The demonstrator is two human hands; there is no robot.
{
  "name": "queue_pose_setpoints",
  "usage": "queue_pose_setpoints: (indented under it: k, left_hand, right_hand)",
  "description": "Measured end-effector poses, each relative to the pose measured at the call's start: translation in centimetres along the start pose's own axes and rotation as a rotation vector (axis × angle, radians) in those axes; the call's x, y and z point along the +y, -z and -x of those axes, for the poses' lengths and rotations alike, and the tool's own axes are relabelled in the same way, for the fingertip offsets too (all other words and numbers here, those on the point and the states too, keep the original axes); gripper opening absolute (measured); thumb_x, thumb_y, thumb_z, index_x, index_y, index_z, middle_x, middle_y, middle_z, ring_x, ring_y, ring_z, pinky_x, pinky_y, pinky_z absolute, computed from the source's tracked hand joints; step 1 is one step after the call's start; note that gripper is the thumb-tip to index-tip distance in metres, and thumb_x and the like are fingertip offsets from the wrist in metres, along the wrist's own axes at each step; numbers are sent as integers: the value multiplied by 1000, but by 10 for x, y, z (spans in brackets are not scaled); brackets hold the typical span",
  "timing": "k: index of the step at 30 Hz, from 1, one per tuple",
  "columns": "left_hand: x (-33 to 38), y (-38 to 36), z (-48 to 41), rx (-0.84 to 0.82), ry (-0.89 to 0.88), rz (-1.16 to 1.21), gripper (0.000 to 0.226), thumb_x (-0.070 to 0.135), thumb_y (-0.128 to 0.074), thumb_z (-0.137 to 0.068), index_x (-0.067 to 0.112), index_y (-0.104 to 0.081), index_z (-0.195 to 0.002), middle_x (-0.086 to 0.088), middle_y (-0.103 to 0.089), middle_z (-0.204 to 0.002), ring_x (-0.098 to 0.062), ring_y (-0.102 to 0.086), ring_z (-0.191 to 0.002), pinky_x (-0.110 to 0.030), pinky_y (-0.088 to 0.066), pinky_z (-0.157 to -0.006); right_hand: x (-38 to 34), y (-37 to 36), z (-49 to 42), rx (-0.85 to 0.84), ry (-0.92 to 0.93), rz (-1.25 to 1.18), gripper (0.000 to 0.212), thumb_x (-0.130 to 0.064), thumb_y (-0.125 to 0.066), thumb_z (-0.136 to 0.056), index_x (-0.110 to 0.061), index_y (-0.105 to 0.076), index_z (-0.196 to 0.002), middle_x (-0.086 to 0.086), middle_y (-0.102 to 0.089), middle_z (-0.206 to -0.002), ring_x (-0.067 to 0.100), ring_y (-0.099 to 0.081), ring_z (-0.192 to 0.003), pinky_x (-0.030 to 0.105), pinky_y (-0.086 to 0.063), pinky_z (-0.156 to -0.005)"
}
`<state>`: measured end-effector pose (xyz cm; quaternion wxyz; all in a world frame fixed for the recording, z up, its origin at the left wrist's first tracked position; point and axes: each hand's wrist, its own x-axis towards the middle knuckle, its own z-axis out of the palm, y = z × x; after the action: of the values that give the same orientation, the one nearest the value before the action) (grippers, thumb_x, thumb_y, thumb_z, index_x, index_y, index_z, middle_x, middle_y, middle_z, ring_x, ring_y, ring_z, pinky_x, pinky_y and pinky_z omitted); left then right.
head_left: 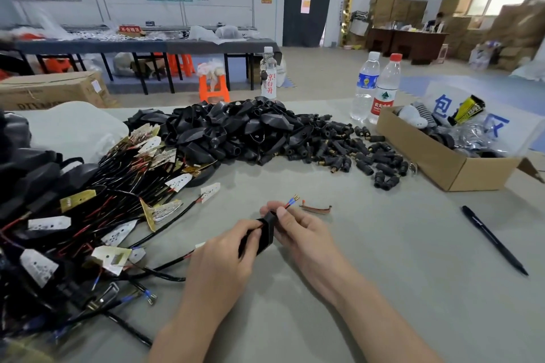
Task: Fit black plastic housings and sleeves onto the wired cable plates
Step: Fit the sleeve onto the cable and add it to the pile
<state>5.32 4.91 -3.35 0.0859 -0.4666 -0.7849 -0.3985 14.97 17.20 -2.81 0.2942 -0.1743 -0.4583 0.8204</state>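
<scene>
My left hand (pixel 227 256) and my right hand (pixel 298 230) both grip one black plastic housing (pixel 265 231) above the grey table. A thin cable runs through the housing; its red and blue wire ends with metal terminals (pixel 292 200) stick out past my right fingers. The cable's black tail (pixel 177 261) trails left toward a tangled heap of wired cable plates (pixel 97 215). Behind them lies a pile of black housings (pixel 230 130), and to its right a spread of small black sleeves (pixel 362 153).
A small brown metal strip (pixel 315 209) lies just beyond my right hand. A black pen (pixel 494 240) lies to the right. An open cardboard box (pixel 442 162) of oddments stands at the far right, with three water bottles (pixel 365 85) behind the piles.
</scene>
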Motion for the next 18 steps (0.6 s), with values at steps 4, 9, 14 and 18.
queue_pose_setpoints:
  k: [4, 9, 14, 18]
  left_hand:
    - [3, 2, 2, 0, -28, -37, 13, 41, -61, -94, 39, -58, -106, 17, -67, -77, -11, -63, -71, -30, -43, -55]
    - [6, 6, 0, 27, -128, -188, 16, 45, -62, -90, 32, -63, -99, 18, -52, -64, -8, -57, -55, -22, -37, -53]
    - [-1, -1, 1, -8, -213, -210, 22, 43, -46, -89, 30, -63, -89, 19, -62, -72, -6, -62, -72, -29, -40, -71]
    - [-2, -5, -1, 14, -240, -224, 24, 39, -45, -92, 28, -67, -90, 18, -68, -82, -9, -65, -77, -29, -38, -73]
  right_hand:
    - [-2, -2, 4, 30, 27, 80, 22, -20, -52, -101, -8, -69, -108, 10, -75, -107, 19, -71, -101, 23, -56, -82]
    - [-18, 18, 0, 246, 106, 48, 21, -22, -49, -103, -10, -63, -112, 11, -76, -102, 20, -74, -93, 22, -58, -72]
    - [-31, 34, -4, 391, 166, -102, 21, -20, -46, -105, -8, -62, -110, 15, -76, -99, 25, -75, -91, 24, -59, -69]
    - [-23, 29, -6, 313, 119, -65, 20, -20, -52, -102, -7, -62, -114, 13, -76, -103, 18, -74, -95, 19, -57, -77]
